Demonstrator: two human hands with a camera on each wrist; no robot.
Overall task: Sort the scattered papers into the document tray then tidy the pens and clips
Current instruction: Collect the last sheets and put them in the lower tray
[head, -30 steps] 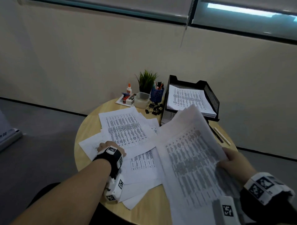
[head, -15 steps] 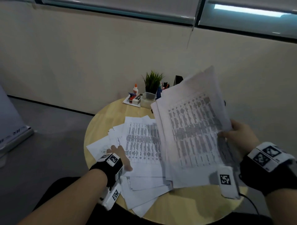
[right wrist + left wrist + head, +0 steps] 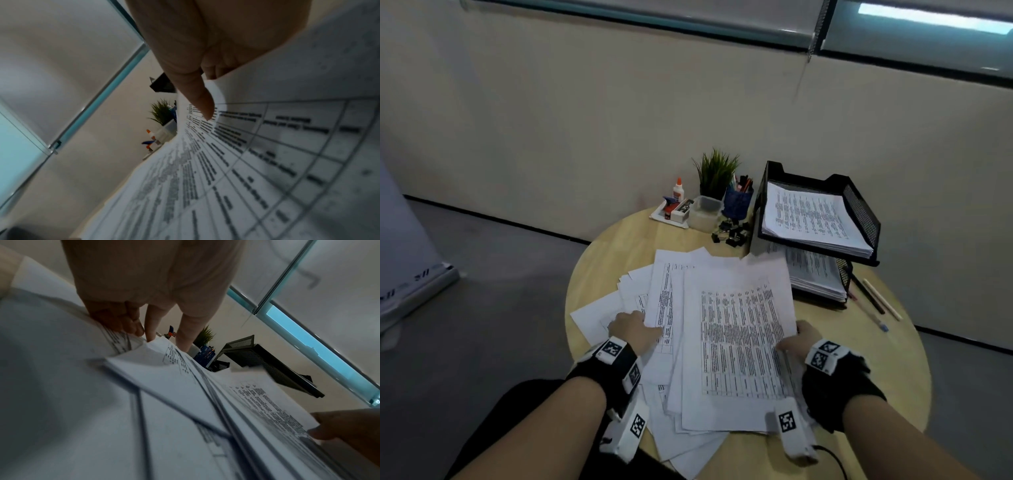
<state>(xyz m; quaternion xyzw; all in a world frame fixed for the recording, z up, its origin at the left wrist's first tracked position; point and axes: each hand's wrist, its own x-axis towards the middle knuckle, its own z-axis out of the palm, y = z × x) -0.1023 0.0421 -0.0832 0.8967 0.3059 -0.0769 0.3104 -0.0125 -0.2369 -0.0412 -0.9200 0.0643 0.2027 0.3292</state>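
1. Papers [image 3: 739, 342] lay fanned in a loose pile on the table [image 3: 876, 377]. The left hand [image 3: 631, 330] rested on their left edge, fingers fairly straight, pinching nothing.
2. Sheets looked light, floppy and slippery against each other. They would likely slide apart unless squared and held at both long edges.
3. The right hand [image 3: 799, 337] pinched the right edge, thumb on top.
4. Beyond, rightward, the tray [image 3: 859, 212] stood part-filled.

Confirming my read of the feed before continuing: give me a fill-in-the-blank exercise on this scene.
The left hand and right hand both touch the ____.
The tray has ____ tiers.
The cup beside the plant is ____.
Loose pens lie to the tray's ____.
Missing: papers; two; blue; right.
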